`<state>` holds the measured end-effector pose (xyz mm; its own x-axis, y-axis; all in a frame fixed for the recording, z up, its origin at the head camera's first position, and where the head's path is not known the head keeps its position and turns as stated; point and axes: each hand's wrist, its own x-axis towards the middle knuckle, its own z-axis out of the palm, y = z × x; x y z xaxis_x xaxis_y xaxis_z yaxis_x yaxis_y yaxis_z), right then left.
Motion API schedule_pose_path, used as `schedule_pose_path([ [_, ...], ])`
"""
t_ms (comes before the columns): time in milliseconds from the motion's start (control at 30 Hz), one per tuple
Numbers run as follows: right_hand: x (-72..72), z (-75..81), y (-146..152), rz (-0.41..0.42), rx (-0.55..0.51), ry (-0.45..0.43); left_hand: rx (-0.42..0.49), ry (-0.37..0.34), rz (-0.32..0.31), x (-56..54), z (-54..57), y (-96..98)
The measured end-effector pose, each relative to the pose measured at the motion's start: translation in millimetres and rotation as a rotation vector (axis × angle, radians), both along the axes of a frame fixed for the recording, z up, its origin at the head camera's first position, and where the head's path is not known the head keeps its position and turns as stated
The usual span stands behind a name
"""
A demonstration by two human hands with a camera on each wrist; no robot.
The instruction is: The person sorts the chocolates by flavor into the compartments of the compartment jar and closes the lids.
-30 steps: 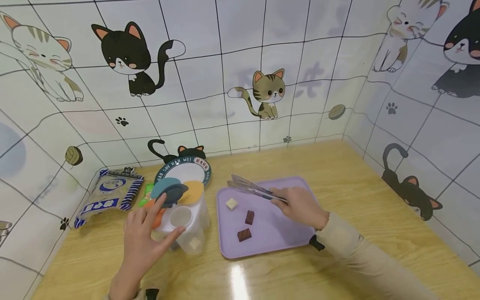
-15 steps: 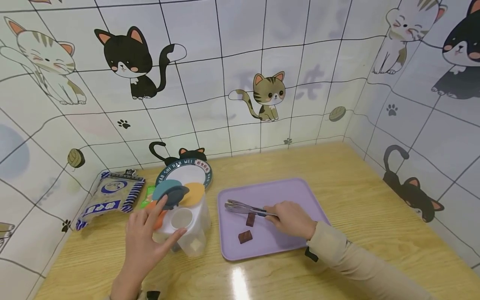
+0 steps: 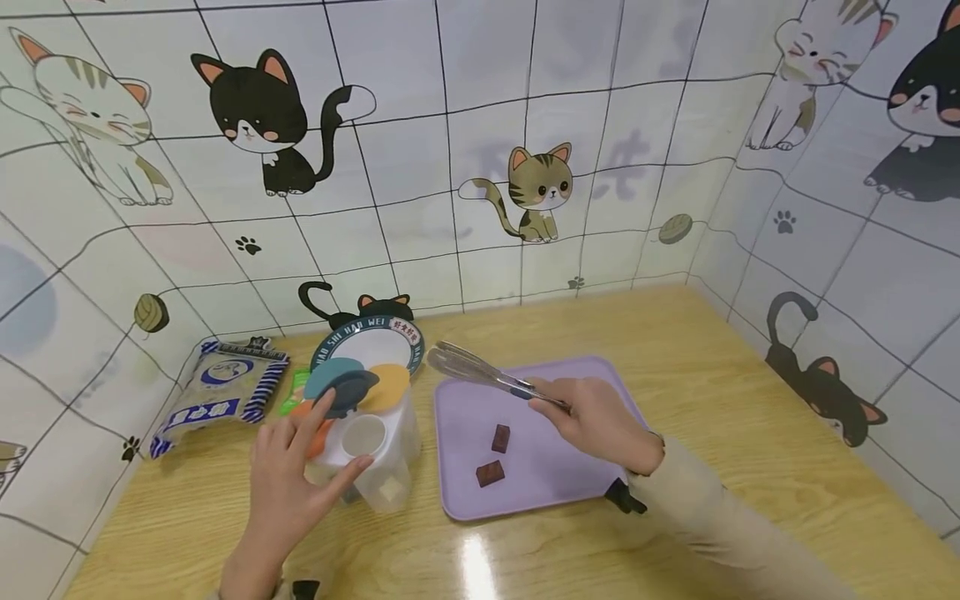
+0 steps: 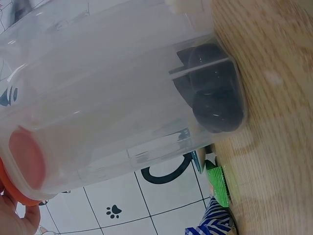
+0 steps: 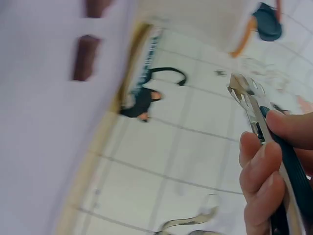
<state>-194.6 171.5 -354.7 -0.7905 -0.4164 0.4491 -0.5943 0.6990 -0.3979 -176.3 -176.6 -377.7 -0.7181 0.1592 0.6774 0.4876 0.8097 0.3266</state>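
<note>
My right hand [image 3: 600, 421] grips metal tongs [image 3: 480, 368] above the tray's back left corner. A pale square piece [image 5: 237, 83] sits between the tong tips in the right wrist view. Two dark brown blocks, like chocolate [image 3: 491, 473], lie on the purple tray [image 3: 555, 492]. To the left stands a clear container [image 3: 397, 454] with compartments and coloured flip lids. My left hand [image 3: 288, 475] holds its top, index finger against the raised dark blue lid [image 3: 348, 392], thumb at the front edge. One round opening [image 3: 363, 436] is uncovered; a pale piece [image 3: 392, 487] lies low inside that compartment.
Dark round pieces [image 4: 217, 105] lie at the bottom of another compartment. A teal-rimmed plate [image 3: 375, 337] leans behind the container. A blue-striped bag [image 3: 217, 387] and a green packet [image 3: 295, 392] are at left. Cat-patterned walls border the wooden table [image 3: 712, 375].
The tongs went down over the pale square on the tray, then rose with it toward the back. The tray now bears only the two brown blocks. My left hand stays at the container.
</note>
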Motion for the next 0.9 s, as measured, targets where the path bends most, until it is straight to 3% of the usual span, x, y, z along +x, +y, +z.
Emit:
schedule_pose_path([
  [100,11.0,11.5,-13,0.083,-0.06,0.143,-0.004,0.008,-0.003,0.3,0.1,-0.7],
  [200,21.9,17.2,-29,0.176,-0.042,0.25,0.0,0.031,-0.009,-0.2,-0.3,-1.0],
  [333,28.2,14.8,-44,0.237,0.032,0.249,0.009,0.071,-0.022,-1.8,-1.3,-0.4],
  [567,28.8,5.8,-41,0.192,0.07,0.129,0.013,0.076,-0.029,-1.3,-2.4,0.5],
  [900,34.1,7.9,9,-0.065,0.129,0.124,0.012,0.077,-0.033,-4.3,-2.9,-0.1],
])
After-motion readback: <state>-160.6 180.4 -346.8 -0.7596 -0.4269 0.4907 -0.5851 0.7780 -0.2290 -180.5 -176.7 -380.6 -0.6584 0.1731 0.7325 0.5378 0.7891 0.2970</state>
